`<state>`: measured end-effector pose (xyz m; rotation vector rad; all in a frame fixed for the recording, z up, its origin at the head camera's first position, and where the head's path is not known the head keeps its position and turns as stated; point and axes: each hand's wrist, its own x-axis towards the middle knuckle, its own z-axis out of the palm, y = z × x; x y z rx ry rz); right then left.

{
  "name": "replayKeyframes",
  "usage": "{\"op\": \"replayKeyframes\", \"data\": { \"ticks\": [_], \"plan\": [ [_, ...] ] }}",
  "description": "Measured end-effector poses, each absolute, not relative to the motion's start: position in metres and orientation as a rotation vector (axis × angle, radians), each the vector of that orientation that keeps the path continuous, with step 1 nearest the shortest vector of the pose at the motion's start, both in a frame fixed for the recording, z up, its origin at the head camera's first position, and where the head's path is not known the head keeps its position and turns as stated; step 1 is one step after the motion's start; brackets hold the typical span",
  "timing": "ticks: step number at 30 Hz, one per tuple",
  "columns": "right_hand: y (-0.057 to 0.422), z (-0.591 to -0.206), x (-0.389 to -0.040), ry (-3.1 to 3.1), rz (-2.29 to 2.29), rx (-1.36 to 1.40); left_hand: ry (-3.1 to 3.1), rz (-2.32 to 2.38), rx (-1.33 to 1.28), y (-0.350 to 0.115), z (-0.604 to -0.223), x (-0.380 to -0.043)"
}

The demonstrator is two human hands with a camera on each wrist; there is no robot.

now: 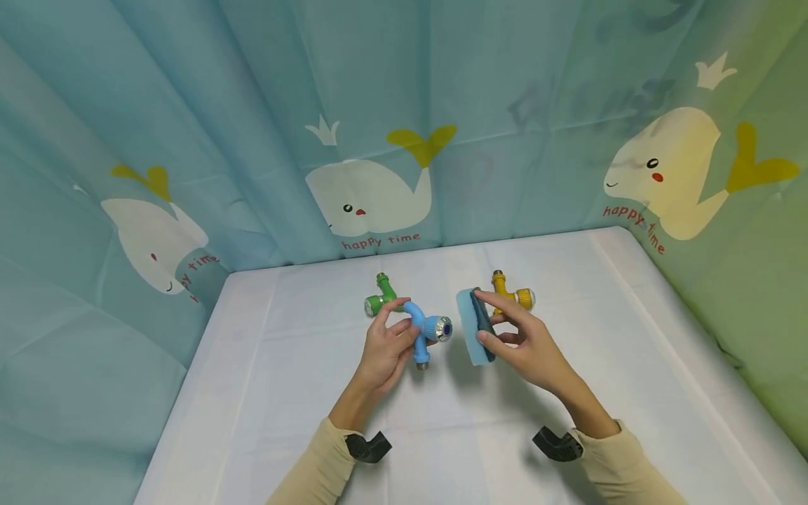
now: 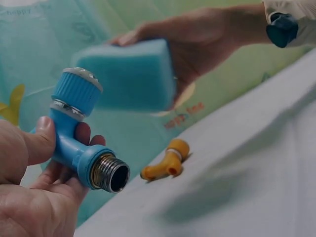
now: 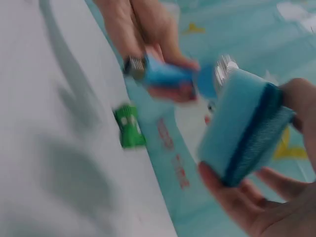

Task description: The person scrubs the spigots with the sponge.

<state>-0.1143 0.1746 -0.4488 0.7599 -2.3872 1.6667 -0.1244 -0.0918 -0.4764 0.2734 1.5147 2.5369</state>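
Note:
My left hand [image 1: 386, 351] grips a light-blue faucet [image 1: 419, 335] above the table. Its ribbed knob with a silver rim points right, towards the other hand, and its threaded metal end [image 2: 112, 174] shows in the left wrist view. A blue sponge [image 1: 473, 328] with a darker scouring side [image 3: 254, 133] is pinched between the thumb and fingers of my right hand [image 1: 527, 347]. The sponge's pale face is turned to the faucet knob, with a small gap between them in the head view.
Behind my left hand lies a green faucet [image 1: 386, 294] on the white table [image 1: 303, 393]. A yellow faucet [image 1: 505, 291] lies behind my right hand. Curtains printed with whales [image 1: 372, 200] surround the table's back and sides.

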Motion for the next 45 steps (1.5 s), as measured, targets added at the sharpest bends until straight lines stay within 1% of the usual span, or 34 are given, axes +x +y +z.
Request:
{"op": "replayKeyframes", "data": {
  "ticks": [4,7,12,18,22,25,28,31,37,42,45],
  "plan": [
    [0.153,-0.446,-0.109,-2.243,1.557,0.866,1.560,2.556,0.267,-0.090,-0.473,-0.123],
    [0.145,-0.449,-0.109,-2.207,1.514,0.871,1.609,2.599,0.259,-0.090,-0.470,-0.122],
    [0.147,-0.451,-0.114,-2.221,1.500,0.818,1.653,2.653,0.238,-0.092,-0.473,-0.125],
    [0.145,-0.447,-0.116,-2.234,1.548,0.853,1.653,2.695,0.221,-0.092,-0.467,-0.123],
    [0.147,-0.449,-0.117,-2.249,1.627,0.772,1.648,2.718,0.194,-0.093,-0.463,-0.124],
    [0.147,-0.443,-0.120,-2.236,1.610,0.825,1.674,2.696,0.239,-0.093,-0.462,-0.127],
    [0.150,-0.437,-0.126,-2.300,1.491,0.944,1.730,2.663,0.299,-0.096,-0.461,-0.127],
    [0.156,-0.433,-0.132,-2.374,1.385,0.993,1.751,2.641,0.316,-0.099,-0.461,-0.125],
    [0.155,-0.429,-0.133,-2.362,1.549,0.997,1.690,2.640,0.323,-0.099,-0.460,-0.126],
    [0.145,-0.441,-0.130,-2.355,1.648,0.850,1.577,2.725,0.180,-0.094,-0.461,-0.128],
    [0.138,-0.444,-0.129,-2.285,1.629,0.820,1.565,2.745,0.092,-0.091,-0.463,-0.128]
  ]
}}
